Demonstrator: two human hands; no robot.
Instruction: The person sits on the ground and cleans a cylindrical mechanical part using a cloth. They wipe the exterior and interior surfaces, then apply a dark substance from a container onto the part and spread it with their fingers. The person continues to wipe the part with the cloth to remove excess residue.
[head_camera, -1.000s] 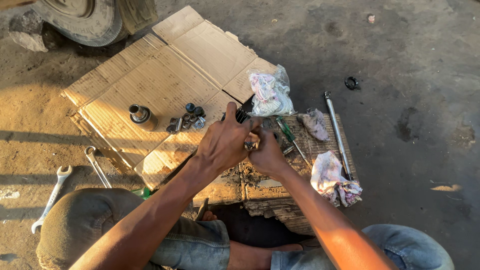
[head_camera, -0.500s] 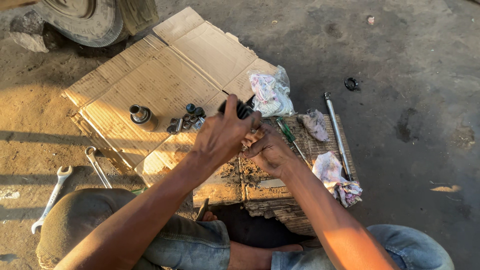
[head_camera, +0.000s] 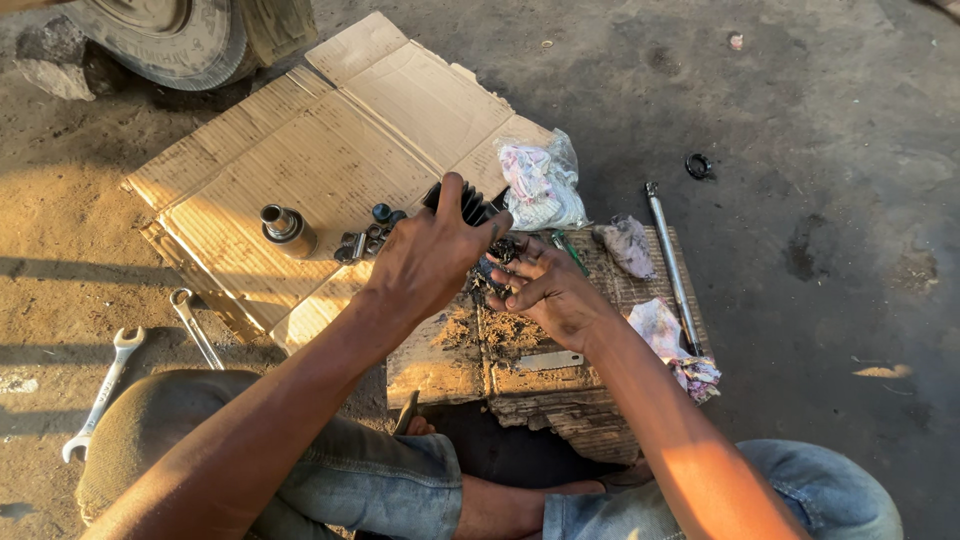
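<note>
The left hand (head_camera: 435, 255) is curled tight around a black ribbed rubber boot (head_camera: 462, 203) above the worn wooden block (head_camera: 520, 365), hiding most of it, while the right hand (head_camera: 548, 290) lies half open, palm up, cradling small dark greasy parts (head_camera: 500, 252) too tangled to identify.

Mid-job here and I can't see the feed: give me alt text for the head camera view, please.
A seated person's left hand grips a black ribbed rubber boot while the right hand cups small greasy parts beside it, over a worn wooden block. Flattened cardboard holds a metal cylinder; two wrenches lie on the dirt, and a long rod and rags lie nearby.
</note>
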